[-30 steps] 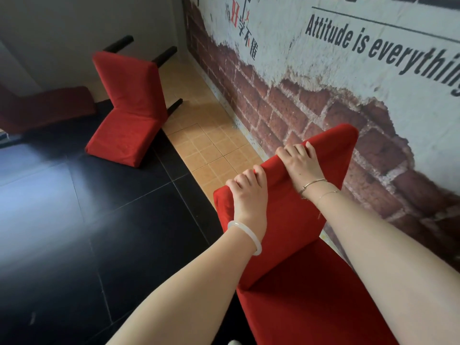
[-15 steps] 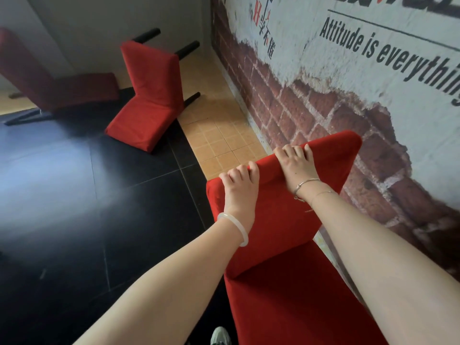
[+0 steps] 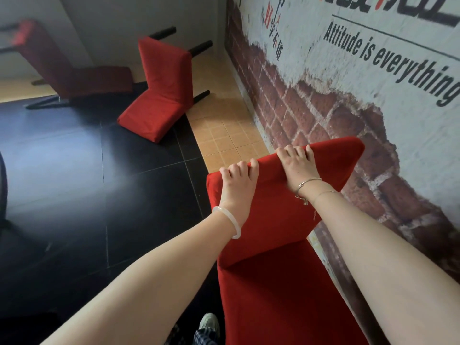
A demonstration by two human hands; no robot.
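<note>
Brick wall point(image 3: 311, 115) close at 3 o'clock of the chair point(image 3: 273, 232), w/ left hand point(image 3: 237, 185) & right hand point(image 3: 297, 168) both curled over its backrest top, so any tilt rt could scrape the wall or trap that hand.

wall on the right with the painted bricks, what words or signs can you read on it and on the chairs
"Attitude is everything": black letters on the white plaster of the painted brick wall.
Large black characters above it: cut off by the frame, unreadable.
Red and black vertical characters: too blurred to read.
No text on the red fabric-covered chair.
</note>
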